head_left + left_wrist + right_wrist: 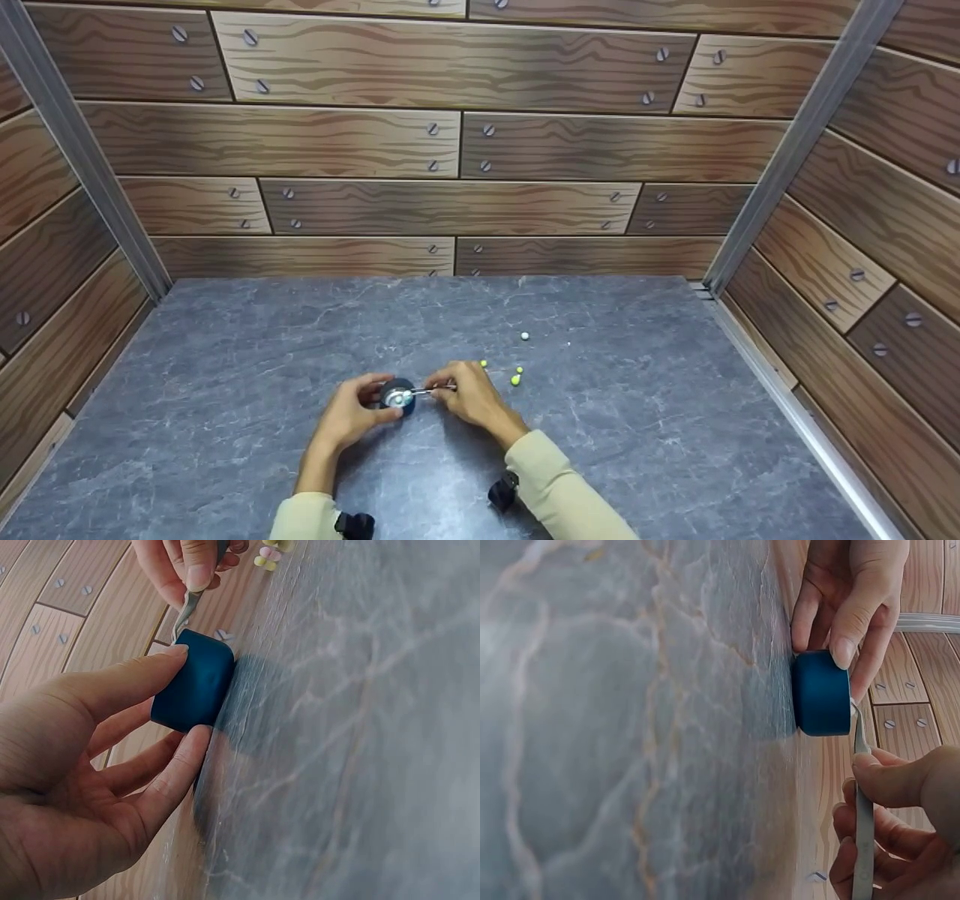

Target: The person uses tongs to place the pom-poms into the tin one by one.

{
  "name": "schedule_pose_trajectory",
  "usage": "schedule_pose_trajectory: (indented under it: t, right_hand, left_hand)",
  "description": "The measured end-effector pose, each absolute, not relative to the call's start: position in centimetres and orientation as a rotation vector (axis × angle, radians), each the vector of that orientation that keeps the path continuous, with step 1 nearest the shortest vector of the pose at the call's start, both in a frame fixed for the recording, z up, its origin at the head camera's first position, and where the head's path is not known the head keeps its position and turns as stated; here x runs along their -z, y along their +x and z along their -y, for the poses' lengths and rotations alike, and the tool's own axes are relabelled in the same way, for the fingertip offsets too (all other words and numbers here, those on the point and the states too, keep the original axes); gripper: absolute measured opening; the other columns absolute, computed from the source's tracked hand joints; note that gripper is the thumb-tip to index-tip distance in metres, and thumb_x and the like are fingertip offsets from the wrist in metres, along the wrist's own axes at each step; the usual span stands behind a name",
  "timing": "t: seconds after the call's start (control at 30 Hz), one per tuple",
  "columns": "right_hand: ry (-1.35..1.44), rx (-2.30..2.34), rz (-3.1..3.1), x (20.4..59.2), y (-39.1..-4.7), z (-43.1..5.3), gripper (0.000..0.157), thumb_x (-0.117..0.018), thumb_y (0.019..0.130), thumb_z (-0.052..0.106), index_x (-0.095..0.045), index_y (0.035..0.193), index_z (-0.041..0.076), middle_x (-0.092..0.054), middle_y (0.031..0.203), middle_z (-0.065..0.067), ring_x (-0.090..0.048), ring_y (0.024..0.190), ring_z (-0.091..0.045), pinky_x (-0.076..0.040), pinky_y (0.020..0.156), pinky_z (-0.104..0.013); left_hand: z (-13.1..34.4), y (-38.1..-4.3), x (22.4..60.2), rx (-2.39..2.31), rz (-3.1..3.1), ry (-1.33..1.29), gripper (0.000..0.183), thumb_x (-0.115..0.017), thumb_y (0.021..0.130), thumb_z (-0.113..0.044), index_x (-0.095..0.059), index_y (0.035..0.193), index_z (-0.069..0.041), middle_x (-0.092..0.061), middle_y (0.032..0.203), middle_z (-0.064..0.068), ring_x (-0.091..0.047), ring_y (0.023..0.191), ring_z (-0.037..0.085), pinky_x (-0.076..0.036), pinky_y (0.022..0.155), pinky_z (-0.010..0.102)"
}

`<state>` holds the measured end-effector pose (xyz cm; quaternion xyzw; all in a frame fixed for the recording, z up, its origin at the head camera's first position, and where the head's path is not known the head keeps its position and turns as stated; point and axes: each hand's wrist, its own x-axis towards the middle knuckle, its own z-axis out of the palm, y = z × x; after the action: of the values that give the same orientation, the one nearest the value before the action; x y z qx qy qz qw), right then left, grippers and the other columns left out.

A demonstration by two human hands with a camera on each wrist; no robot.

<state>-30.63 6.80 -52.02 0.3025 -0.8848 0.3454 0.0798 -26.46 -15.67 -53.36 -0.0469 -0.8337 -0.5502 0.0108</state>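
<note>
A small dark-blue round cup (409, 410) stands on the table, its rounded wall (199, 682) plain in the left wrist view. My left hand (346, 414) holds it from the side, thumb and fingers around the wall. Pale shiny pieces (400, 398) lie inside, too small to make out. My right hand (469, 395) pinches a pair of metal tweezers (863, 832) between thumb and fingers. Their bent tips reach the cup's mouth (853, 706); whether they grasp anything is hidden.
Beyond my right hand lie small yellow-green beads (515, 380) and, farther back, a single whitish bead (525, 336). The grey marbled tabletop (637, 420) is bounded by wood-patterned walls (450, 67) at the back and sides, with metal corner posts (795, 157).
</note>
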Motion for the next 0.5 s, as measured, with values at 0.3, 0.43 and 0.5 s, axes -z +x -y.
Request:
schedule_pose_trajectory:
  t: [0.3, 0.43, 0.5]
  right_hand:
    - [0.887, -1.06, 2.68, 51.91, -30.54, -7.07, 0.015, -0.077, 0.085, 0.002, -0.083, 0.098, 0.008, -0.077, 0.087, -0.009, -0.069, 0.08, -0.018, -0.051, 0.071, -0.021]
    - [0.877, -1.074, 2.676, 51.69, -30.44, -7.23, 0.016, -0.077, 0.085, 0.002, -0.083, 0.098, 0.008, -0.077, 0.086, -0.008, -0.068, 0.079, -0.017, -0.05, 0.07, -0.02]
    - [0.876, -1.076, 2.675, 51.57, -30.41, -7.32, 0.016, -0.077, 0.085, 0.001, -0.083, 0.099, 0.008, -0.077, 0.086, -0.008, -0.068, 0.078, -0.017, -0.05, 0.07, -0.019]
  left_hand:
    - [15.61, -26.49, 53.33, 1.714, 2.605, -0.136, 0.057, -0.088, 0.077, -0.002, -0.067, 0.131, 0.002, -0.072, 0.125, 0.025, -0.071, 0.111, 0.034, -0.056, 0.098, 0.05]
    - [15.58, -26.46, 53.28, 1.723, 2.608, -0.122, 0.058, -0.088, 0.078, -0.003, -0.067, 0.131, 0.0, -0.071, 0.126, 0.025, -0.07, 0.112, 0.034, -0.056, 0.099, 0.05]
    - [15.58, -26.46, 53.31, 1.724, 2.608, -0.124, 0.058, -0.088, 0.078, -0.003, -0.067, 0.131, 0.0, -0.071, 0.126, 0.025, -0.07, 0.113, 0.034, -0.056, 0.099, 0.05]
